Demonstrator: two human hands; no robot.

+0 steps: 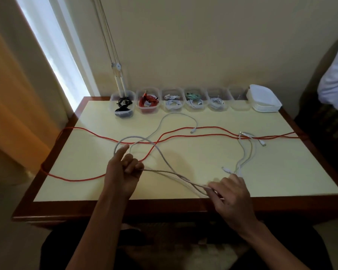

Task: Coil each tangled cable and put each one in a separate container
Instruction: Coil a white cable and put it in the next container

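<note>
A long white cable (162,123) loops across the middle of the cream tabletop (281,172), and two of its strands run taut between my hands. My left hand (123,172) grips the strands with curled fingers, its index finger pointing up. My right hand (230,193) pinches the same strands near the table's front edge. A long red cable (207,129) stretches across the table from the left edge to the right edge and passes under the white loop. A second white cable (246,151) with several plugs lies at the right.
A row of clear containers stands along the back edge: one with a black cable (123,106), one with a red cable (147,102), three with white or green cables (194,100), and one bare container (239,100). White lids (263,100) are stacked at the back right. A person in white (336,75) stands at the right.
</note>
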